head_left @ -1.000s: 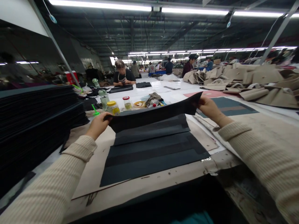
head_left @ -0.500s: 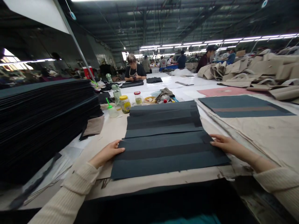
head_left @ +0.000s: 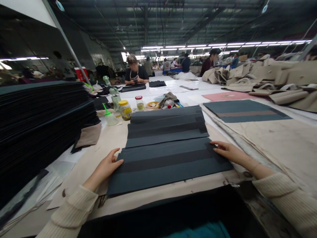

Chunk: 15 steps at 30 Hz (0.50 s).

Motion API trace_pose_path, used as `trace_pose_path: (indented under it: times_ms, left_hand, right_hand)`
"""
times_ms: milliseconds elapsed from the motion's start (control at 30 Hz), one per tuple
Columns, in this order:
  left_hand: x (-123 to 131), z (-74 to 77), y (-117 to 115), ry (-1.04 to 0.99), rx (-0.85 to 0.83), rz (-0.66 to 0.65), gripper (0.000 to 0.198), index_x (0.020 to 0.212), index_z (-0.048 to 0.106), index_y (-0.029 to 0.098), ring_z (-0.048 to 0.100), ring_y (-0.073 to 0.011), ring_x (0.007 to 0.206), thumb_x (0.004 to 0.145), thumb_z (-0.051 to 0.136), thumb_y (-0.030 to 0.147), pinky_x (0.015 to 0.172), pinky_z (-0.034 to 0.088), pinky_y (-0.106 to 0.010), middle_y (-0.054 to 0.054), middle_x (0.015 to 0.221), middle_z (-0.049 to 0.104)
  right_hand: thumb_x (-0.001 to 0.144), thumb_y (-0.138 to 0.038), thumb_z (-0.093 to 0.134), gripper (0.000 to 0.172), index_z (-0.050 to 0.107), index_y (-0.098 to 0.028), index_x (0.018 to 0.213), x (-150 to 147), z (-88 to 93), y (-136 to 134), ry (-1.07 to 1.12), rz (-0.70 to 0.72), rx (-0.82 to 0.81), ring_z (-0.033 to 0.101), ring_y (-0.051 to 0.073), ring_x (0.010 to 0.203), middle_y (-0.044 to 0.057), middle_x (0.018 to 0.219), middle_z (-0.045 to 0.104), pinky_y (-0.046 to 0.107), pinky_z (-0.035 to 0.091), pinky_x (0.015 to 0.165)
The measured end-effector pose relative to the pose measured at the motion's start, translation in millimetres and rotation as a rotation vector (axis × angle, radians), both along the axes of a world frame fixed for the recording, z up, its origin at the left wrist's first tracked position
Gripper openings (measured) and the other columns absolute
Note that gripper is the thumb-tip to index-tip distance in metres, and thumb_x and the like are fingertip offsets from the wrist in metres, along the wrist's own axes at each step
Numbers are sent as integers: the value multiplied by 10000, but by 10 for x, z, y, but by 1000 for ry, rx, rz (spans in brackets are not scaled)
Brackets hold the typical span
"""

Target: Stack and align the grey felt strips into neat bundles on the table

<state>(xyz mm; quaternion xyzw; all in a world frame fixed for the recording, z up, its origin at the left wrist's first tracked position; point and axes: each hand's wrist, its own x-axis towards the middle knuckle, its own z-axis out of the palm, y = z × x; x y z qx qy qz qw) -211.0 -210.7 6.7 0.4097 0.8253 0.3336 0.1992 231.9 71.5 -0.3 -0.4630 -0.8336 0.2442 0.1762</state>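
A dark blue-green fabric panel [head_left: 158, 175] with a darker band along it lies flat in front of me. Its left edge is touched by the thumb of my left hand [head_left: 105, 167], whose fingers are apart. My right hand [head_left: 229, 152] rests at the right edge, thumb and forefinger spread on the panel and the other fingers partly hidden. Just beyond lies a similar banded panel [head_left: 168, 130], its near edge meeting the far edge of the first. A further dark piece [head_left: 165, 114] sits behind it.
A tall stack of dark panels [head_left: 44, 122] stands on the left, near a brown cloth piece [head_left: 88, 135]. Jars, including a yellow-lidded jar [head_left: 125, 110], and a green-tipped bottle [head_left: 110, 117] stand beyond. Another panel [head_left: 247, 107] and beige bags [head_left: 277, 74] are at right. A co-worker [head_left: 135, 71] sits opposite.
The view has shifted, so everything appears further left. My left forefinger has lifted away from the thumb, and my right hand has moved slightly inward. The panels lie as before.
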Motion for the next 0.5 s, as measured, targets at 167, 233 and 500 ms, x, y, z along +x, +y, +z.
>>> trace_pose_path:
  times_ms: [167,233,500]
  left_hand:
    - [-245,33,57,171,-27,-61,643,1125,504,179,529,-152,564,587,576,523,513,402,-253,17,705,525]
    - [-372,97,157,156,-28,-15,647,1071,526,165,552,-167,599,560,575,558,480,410,-251,-26,799,558]
    - [-510,250,917,-118,0,158,661,1120,459,119,588,-178,754,559,633,421,505,415,-218,-111,997,571]
  right_hand:
    - [729,-406,515,352,624,-228,1012,11,100,140,-208,134,141,546,141,603,26,760,589,264,426,581]
    - [730,-421,527,347,630,-208,983,-39,203,250,-217,116,165,564,148,639,50,839,606,274,443,622]
    - [746,-389,551,363,563,-141,1011,-608,350,861,-115,-82,204,598,177,736,81,870,648,274,456,657]
